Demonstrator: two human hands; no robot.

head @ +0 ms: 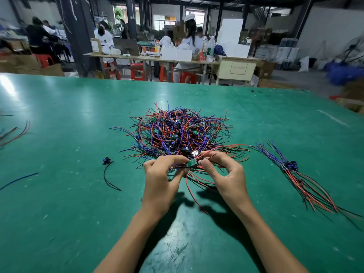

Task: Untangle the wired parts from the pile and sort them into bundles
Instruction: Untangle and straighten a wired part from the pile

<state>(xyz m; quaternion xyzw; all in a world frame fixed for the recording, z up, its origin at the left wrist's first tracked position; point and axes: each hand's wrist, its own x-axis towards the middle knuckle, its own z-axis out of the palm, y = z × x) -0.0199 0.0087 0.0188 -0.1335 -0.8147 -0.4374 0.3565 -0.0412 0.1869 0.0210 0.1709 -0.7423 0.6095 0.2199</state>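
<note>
— Green matting covers the whole workbench (59,194), scuffed pale in spots. What sits closest to the person?

— Both bare forearms reach up from the near edge toward the pile. The left hand (161,184) has thumb and fingertips curled in, pinching a small green circuit board (191,163) from its left side. The right hand (226,178) pinches thin wires at the same board's right side, thumb and forefinger bent into a ring. Red and black leads (194,191) trail down from the board between the two wrists and onto the mat.

— And the tangle itself?

— The pile of wired parts (177,133) lies just beyond the fingertips, touching them at its near edge: red, blue and black wires heaped over many little green boards.

— Anything already sorted?

— Right of the pile, well apart from it, lies a bundle (295,174) with its blue and black components gathered at the middle, blue wires fanning toward the far side and red ones toward the near side. Left of the pile, a single black-wired part (107,170) lies alone. Farther left, a loose dark wire (19,180) and a few reddish strands (15,133) sit at the bench's edge.

— Behind the pile?

— Past the bench's far edge, people sit on red stools (137,72) at long tables (149,59) carrying white boxes and bottles.
</note>
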